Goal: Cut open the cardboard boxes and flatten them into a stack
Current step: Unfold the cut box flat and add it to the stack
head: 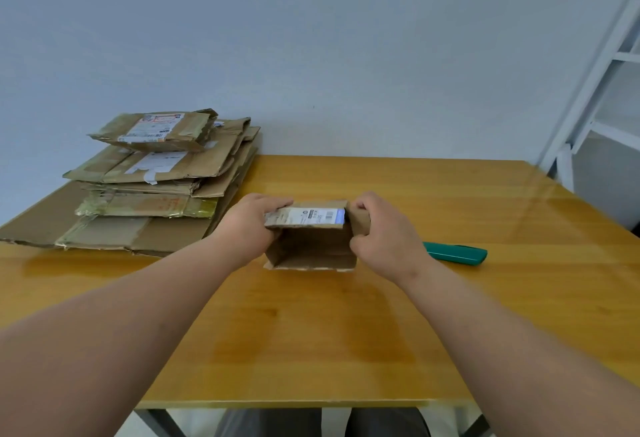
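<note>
Head view: on the wooden table (311,332), the left hand (247,225) and right hand (381,228) each grip an end of a small cardboard box (311,242) with a shipping label (311,217). A green cutter (455,253) lies just right of it. Farther left, a stack of flattened boxes (156,187) sits by the wall.

light: even, soft | glare: table (519,201) far right, perhaps window-lit | edges: wide-angle bowing | focus: slightly soft
</note>
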`<move>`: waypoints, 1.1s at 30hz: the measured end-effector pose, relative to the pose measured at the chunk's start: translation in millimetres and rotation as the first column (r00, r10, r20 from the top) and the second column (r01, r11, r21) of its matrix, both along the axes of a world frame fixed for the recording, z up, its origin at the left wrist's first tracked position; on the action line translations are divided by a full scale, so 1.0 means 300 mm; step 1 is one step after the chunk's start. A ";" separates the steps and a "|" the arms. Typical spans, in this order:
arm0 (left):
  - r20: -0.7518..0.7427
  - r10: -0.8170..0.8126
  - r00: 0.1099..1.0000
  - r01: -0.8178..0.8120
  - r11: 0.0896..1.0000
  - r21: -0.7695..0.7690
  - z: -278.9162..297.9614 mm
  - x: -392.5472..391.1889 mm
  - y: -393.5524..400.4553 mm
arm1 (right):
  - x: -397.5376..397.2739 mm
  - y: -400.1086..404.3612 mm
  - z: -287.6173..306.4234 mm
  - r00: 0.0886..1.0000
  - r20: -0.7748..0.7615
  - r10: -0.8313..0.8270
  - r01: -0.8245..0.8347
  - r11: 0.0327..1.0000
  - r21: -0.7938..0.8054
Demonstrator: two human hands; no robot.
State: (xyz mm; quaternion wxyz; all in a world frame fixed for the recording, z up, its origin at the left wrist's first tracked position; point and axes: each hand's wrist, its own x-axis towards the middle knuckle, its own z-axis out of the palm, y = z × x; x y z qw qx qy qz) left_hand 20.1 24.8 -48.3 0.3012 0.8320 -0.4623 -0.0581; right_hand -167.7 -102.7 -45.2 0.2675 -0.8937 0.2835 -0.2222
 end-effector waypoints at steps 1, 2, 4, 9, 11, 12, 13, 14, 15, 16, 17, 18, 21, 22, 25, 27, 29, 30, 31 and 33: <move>-0.009 0.026 1.000 -0.026 0.999 -0.025 0.000 -0.006 0.001 | 0.006 0.005 -0.013 1.000 0.006 0.005 -0.005 1.000 0.016; -0.003 0.030 1.000 -0.030 0.999 -0.033 0.003 -0.009 0.004 | 0.011 0.009 -0.026 1.000 0.003 0.018 -0.018 1.000 0.014; 0.070 -0.043 0.997 0.041 0.999 0.030 0.007 -0.007 0.022 | 0.013 0.004 -0.051 0.998 -0.054 0.033 -0.035 0.999 -0.029; 0.259 -0.350 0.900 0.196 0.858 0.475 -0.003 0.019 0.102 | -0.031 0.026 -0.093 0.992 -0.125 0.031 -0.056 0.978 -0.202; 0.325 -0.392 0.861 0.159 0.812 0.561 -0.004 0.028 0.116 | -0.028 0.040 -0.096 0.992 -0.116 0.047 -0.069 0.978 -0.198; 0.319 -0.400 0.859 0.151 0.794 0.590 -0.001 0.029 0.117 | -0.023 0.046 -0.097 0.991 -0.117 0.060 -0.079 0.983 -0.165; 0.274 -0.393 0.878 0.153 0.773 0.616 0.005 0.031 0.115 | -0.018 0.052 -0.097 0.989 -0.126 0.076 -0.092 0.987 -0.131; 0.211 -0.367 0.906 0.156 0.752 0.640 0.023 0.032 0.109 | -0.013 0.056 -0.094 0.986 -0.138 0.090 -0.106 0.988 -0.115; 0.160 -0.330 0.930 0.150 0.740 0.655 0.050 0.031 0.099 | -0.009 0.058 -0.091 0.983 -0.152 0.103 -0.120 0.987 -0.109; 0.158 -0.298 0.941 0.124 0.740 0.662 0.081 0.025 0.083 | -0.006 0.057 -0.088 0.980 -0.162 0.117 -0.135 0.985 -0.104; 0.205 -0.285 0.936 0.086 0.754 0.652 0.113 0.017 0.061 | -0.003 0.053 -0.085 0.977 -0.169 0.129 -0.146 0.985 -0.094; 0.259 -0.278 0.925 0.056 0.773 0.632 0.141 0.006 0.036 | 0.001 0.048 -0.083 0.975 -0.171 0.138 -0.154 0.984 -0.086; 0.323 -0.296 0.899 0.023 0.769 0.639 0.181 -0.038 -0.040 | 0.003 0.035 -0.078 0.973 -0.175 0.151 -0.165 0.984 -0.068; 0.340 -0.318 0.885 0.017 0.751 0.660 0.182 -0.051 -0.063 | 0.003 0.033 -0.077 0.973 -0.171 0.156 -0.168 0.984 -0.058; 0.295 -0.359 0.885 0.044 0.697 0.715 0.165 -0.076 -0.115 | 0.015 0.034 -0.065 0.987 -0.105 0.120 -0.116 0.992 0.038; 0.121 -0.314 0.942 0.118 0.644 0.756 0.150 -0.084 -0.139 | 0.038 0.028 -0.056 0.995 -0.082 0.049 -0.043 0.996 0.084; 0.000 -0.262 0.965 0.160 0.588 0.793 0.138 -0.086 -0.157 | 0.063 0.017 -0.051 0.994 -0.112 0.003 0.004 0.998 0.062; -0.026 -0.248 0.968 0.167 0.563 0.809 0.140 -0.083 -0.167 | 0.076 0.011 -0.049 0.990 -0.138 0.003 0.003 0.999 0.045; -0.042 -0.236 0.971 0.167 0.540 0.825 0.143 -0.077 -0.176 | 0.087 0.005 -0.052 0.987 -0.160 0.019 -0.012 0.999 0.046; -0.074 -0.196 0.978 0.166 0.511 0.843 0.150 -0.063 -0.191 | 0.100 -0.008 -0.060 0.982 -0.179 0.067 -0.052 0.995 0.085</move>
